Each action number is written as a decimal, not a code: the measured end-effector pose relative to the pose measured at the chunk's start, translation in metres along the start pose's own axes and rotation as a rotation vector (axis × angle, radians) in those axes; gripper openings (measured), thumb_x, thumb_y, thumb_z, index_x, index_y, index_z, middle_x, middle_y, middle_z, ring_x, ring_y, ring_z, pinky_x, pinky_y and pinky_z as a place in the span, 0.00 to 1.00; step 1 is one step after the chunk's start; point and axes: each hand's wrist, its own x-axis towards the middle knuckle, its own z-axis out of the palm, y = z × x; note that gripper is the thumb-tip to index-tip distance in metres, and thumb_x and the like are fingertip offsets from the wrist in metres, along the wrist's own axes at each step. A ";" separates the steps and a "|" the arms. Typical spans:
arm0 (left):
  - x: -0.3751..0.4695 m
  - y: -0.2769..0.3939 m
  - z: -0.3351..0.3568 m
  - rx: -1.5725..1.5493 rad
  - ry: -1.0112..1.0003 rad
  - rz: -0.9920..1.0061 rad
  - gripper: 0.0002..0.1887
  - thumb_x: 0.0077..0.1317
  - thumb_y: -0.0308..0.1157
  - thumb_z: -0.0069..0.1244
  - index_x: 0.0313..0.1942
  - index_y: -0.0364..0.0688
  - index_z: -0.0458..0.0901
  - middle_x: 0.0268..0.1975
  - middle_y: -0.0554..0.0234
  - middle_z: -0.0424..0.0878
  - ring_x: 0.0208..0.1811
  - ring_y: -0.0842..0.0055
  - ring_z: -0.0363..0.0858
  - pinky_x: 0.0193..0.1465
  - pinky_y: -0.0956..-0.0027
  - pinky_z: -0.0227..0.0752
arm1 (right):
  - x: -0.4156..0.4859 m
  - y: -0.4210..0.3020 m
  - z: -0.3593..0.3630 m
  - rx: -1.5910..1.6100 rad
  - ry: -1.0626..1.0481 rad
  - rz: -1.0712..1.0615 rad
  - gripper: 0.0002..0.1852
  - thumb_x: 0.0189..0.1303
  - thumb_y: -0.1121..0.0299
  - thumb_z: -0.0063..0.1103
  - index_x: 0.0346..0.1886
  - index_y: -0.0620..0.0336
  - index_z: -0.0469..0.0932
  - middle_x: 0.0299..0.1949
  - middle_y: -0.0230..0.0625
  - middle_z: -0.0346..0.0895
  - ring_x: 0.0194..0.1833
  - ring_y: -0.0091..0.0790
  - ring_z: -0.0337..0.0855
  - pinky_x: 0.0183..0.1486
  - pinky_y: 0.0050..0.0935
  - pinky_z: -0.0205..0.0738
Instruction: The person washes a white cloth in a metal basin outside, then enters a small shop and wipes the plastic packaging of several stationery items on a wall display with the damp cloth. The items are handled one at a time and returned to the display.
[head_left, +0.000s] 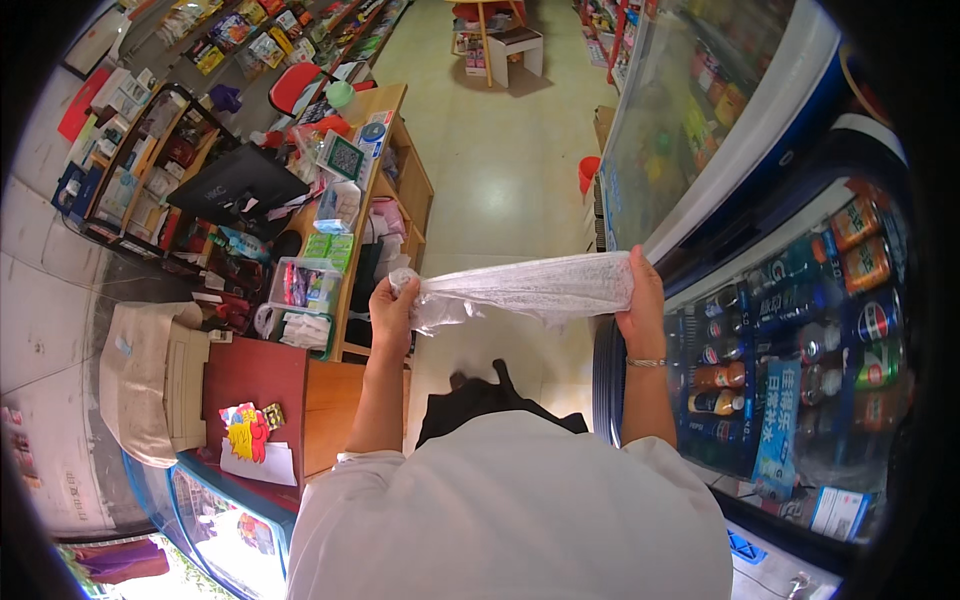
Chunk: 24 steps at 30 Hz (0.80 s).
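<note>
A white, semi-transparent plastic sheet or bag (532, 285) is stretched between my two hands above the tiled floor. My left hand (392, 313) grips its bunched, crumpled end. My right hand (643, 304) holds the wider, flatter end, with the thumb along its edge. Loose, wrinkled plastic hangs below the left part of the strip. Whether it is one bag or several layers, I cannot tell.
A wooden counter (409, 161) on the left bears plastic boxes, a monitor (238, 184) and a code stand (343, 156). Glass-door drinks fridges (795, 322) line the right. A cloth-covered machine (154, 382) sits on a red-brown desk (255, 360). A stool (516, 52) stands far ahead.
</note>
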 end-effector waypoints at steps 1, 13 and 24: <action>0.012 -0.002 0.005 -0.003 -0.005 0.001 0.02 0.66 0.25 0.54 0.38 0.39 0.80 0.31 0.71 0.80 0.30 0.86 0.76 0.33 0.79 0.69 | 0.009 -0.003 0.003 0.031 0.020 -0.008 0.12 0.69 0.60 0.57 0.36 0.59 0.80 0.33 0.31 0.82 0.34 0.25 0.81 0.39 0.27 0.77; 0.175 0.001 0.097 -0.535 -0.545 -0.414 0.24 0.71 0.47 0.45 0.64 0.53 0.63 0.63 0.59 0.71 0.63 0.57 0.73 0.58 0.54 0.71 | 0.157 0.030 0.039 -0.462 -0.158 -0.033 0.07 0.68 0.64 0.58 0.43 0.55 0.79 0.34 0.19 0.76 0.35 0.12 0.72 0.37 0.15 0.66; 0.316 0.028 0.154 -0.630 -0.848 -0.643 0.25 0.73 0.55 0.36 0.65 0.57 0.66 0.67 0.62 0.65 0.64 0.59 0.69 0.61 0.47 0.68 | 0.271 0.088 0.192 -1.136 -0.328 -0.380 0.27 0.51 0.65 0.71 0.51 0.65 0.70 0.41 0.46 0.77 0.44 0.46 0.81 0.47 0.34 0.74</action>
